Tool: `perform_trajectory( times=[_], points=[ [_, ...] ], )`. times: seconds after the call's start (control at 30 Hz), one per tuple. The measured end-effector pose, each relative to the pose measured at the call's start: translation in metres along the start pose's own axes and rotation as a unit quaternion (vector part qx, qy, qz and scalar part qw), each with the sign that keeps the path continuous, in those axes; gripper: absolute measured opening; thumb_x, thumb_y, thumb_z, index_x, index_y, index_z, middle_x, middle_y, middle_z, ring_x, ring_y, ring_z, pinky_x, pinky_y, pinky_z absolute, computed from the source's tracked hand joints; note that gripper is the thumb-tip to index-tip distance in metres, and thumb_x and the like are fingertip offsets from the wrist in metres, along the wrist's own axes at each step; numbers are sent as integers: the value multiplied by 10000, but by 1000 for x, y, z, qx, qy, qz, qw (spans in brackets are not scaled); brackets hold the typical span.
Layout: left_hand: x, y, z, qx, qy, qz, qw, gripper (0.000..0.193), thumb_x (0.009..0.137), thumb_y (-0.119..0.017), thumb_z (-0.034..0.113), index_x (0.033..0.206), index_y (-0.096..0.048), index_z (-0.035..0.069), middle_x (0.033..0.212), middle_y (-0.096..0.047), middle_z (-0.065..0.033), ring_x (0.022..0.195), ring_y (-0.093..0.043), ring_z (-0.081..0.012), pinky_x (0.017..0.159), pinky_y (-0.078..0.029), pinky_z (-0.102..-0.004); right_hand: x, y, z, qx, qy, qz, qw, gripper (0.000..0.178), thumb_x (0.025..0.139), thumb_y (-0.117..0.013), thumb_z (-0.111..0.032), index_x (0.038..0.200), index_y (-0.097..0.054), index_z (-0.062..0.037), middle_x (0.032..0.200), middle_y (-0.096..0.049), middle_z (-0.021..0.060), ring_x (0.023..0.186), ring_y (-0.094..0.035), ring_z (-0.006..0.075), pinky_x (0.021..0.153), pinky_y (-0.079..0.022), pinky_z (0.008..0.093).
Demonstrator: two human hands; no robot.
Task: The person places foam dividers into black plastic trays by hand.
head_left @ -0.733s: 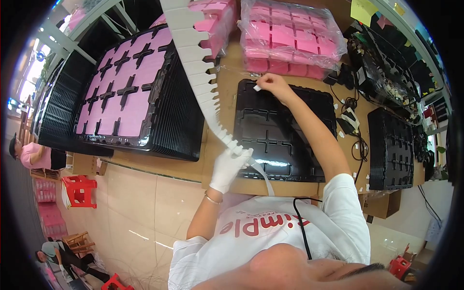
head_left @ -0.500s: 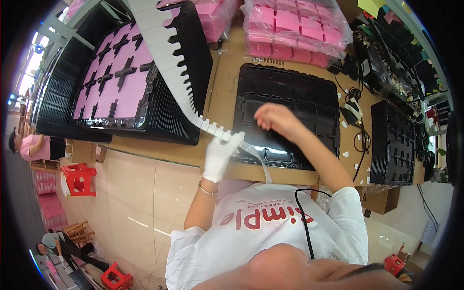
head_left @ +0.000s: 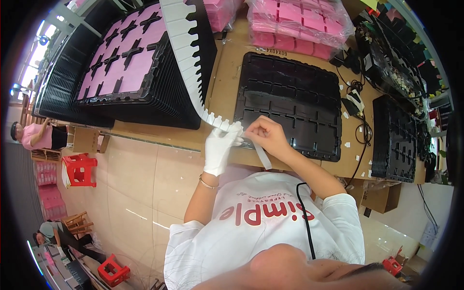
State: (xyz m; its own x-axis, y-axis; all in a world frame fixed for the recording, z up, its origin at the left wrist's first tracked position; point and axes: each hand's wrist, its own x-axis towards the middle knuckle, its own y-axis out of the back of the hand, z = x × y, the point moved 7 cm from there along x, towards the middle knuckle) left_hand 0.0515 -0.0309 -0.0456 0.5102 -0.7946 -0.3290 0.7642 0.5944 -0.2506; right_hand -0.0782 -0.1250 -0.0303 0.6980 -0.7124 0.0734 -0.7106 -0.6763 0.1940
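Note:
A long white strip of stickers with notched tabs along one edge (head_left: 181,46) comes down from the top of the view. My left hand (head_left: 217,152), in a white glove, is closed around its lower part, at the near edge of the table. A bare, narrow tail of the strip (head_left: 262,157) hangs past that hand towards my shirt. My bare right hand (head_left: 268,137) is closed in a pinch at the strip beside my left fingertips; any small piece between the fingers is too hidden to make out. Beyond the hands lies a black compartmented plastic tray (head_left: 290,94).
At left stands a tall stack of black trays (head_left: 179,96) topped with pink sheets (head_left: 113,60). Plastic-wrapped pink blocks (head_left: 299,21) sit at the back. On the right are a black cable (head_left: 362,137) and more upright black trays (head_left: 394,140). Red stools (head_left: 79,170) and two people are beyond.
My right hand has come down and left from above the tray to the strip at my left fingers. My left hand has shifted slightly, and the strip's upper part has swung right.

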Motion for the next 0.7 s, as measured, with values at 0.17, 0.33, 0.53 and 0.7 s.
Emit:
perform_trajectory(
  times=[0.17,0.33,0.53,0.7],
  points=[
    [-5,17,-5,36,-11,43,998,289,865,-717,171,1046,-641,-41,911,-685,-61,731,-642,-92,631,-522,-220,-1,1,-26,-68,126,-48,988,74,777,-728,-40,837,-685,-49,837,-520,7,611,-425,47,540,-350,196],
    [-6,18,-12,125,31,18,992,406,861,-720,192,1155,-601,-62,989,-675,-64,793,-642,-83,654,-529,-215,33,5,14,-237,19,-112,965,117,750,-681,-155,788,-641,-52,824,-621,121,768,-627,294,684,-502,390],
    [-4,15,-11,141,24,34,989,302,848,-737,167,1053,-634,-29,883,-671,-44,730,-624,-71,638,-528,-216,42,-3,17,-305,44,-107,945,141,759,-678,-136,779,-613,-13,741,-621,131,687,-621,288,643,-499,365],
    [-5,12,-5,188,16,7,982,299,856,-728,187,1046,-645,-28,882,-681,-46,724,-633,-75,643,-523,-216,49,-2,13,-301,20,-126,945,147,760,-676,-130,788,-619,2,710,-636,140,667,-636,281,640,-506,365]
  ],
)
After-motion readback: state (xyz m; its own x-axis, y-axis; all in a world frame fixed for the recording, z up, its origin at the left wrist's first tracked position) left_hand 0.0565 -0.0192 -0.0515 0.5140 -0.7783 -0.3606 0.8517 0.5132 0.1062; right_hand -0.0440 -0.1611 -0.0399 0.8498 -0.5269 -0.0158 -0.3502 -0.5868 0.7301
